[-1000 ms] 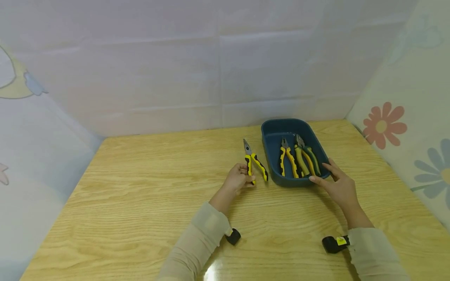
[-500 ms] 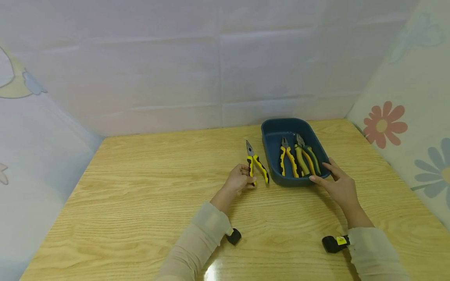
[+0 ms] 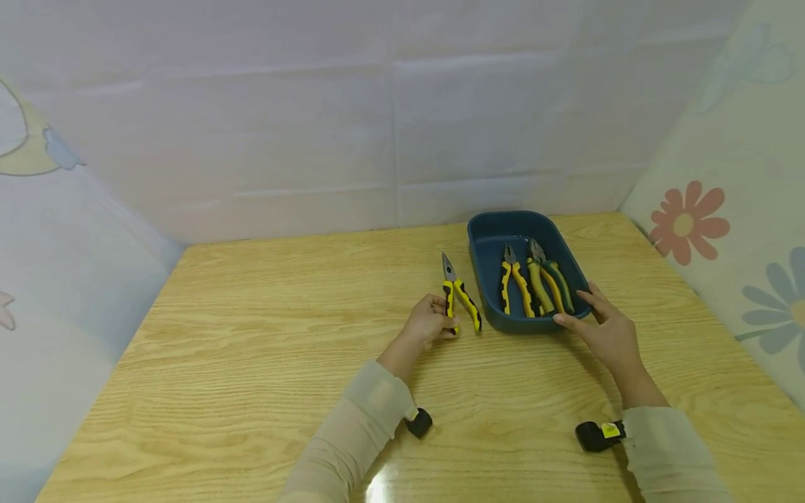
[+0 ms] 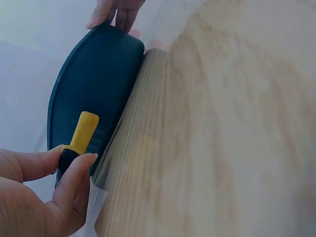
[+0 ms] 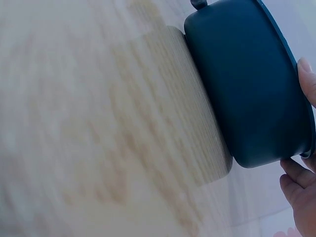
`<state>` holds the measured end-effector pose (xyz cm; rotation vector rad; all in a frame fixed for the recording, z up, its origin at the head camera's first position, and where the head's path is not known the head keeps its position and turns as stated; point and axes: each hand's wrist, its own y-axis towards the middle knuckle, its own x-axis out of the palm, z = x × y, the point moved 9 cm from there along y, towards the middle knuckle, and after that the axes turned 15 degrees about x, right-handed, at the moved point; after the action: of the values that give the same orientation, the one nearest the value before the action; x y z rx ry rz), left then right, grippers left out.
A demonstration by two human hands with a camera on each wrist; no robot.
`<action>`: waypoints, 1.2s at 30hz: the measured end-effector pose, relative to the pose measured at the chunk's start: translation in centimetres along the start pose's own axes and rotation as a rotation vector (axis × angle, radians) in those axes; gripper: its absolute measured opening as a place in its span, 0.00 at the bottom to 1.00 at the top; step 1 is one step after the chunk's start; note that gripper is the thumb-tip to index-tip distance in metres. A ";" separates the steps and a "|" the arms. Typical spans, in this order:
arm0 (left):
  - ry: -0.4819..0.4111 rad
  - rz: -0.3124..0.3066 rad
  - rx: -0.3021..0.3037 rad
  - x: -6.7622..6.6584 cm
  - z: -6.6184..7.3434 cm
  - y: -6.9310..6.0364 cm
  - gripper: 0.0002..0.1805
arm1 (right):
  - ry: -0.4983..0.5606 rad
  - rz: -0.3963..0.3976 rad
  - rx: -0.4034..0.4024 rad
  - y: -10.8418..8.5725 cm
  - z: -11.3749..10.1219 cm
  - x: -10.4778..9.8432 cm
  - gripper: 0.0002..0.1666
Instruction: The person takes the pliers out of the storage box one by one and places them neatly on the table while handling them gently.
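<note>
Long-nose pliers (image 3: 465, 297) before pale wall (image 3: 302, 126), wood-grain table (image 3: 251, 349) beneath

The widest room is the open tabletop (image 3: 264, 335) left of the left grip (image 3: 426, 323), with another stretch between the forearms, narrowed by the black wrist cameras (image 3: 418, 423). Between the left grip and the tray (image 3: 522, 325), the free handle of the long-nose pliers (image 3: 459, 286) juts into the gap, leaving only a slim passage along the tray's side wall. Entry to the tray is from above: yellow-and-black pliers (image 3: 520, 285) and green-handled pliers (image 3: 538, 283) crowd its near and right parts, while its far end offers bare floor. The right grip (image 3: 606, 334) blocks the near right corner; the back wall (image 3: 302, 140) limits reach beyond the far rim.
</note>
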<state>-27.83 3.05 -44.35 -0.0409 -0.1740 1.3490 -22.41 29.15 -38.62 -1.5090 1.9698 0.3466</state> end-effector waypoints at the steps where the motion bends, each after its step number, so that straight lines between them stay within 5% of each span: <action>1: 0.001 0.001 -0.002 0.0 0.0 0.0 0.19 | -0.002 0.002 0.008 0.0 0.1 0.0 0.46; 28: 0.065 0.006 -0.039 0.2 -0.4 0.3 0.18 | 0.022 -0.013 -0.007 -0.1 -0.2 0.0 0.45; 36: 0.082 0.014 -0.035 0.2 -0.3 0.3 0.17 | -0.028 0.026 0.004 1.9 2.4 0.4 0.46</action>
<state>-28.04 3.31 -44.70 -0.1264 -0.1281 1.3553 -23.48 30.77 -41.03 -1.4692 1.9687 0.3725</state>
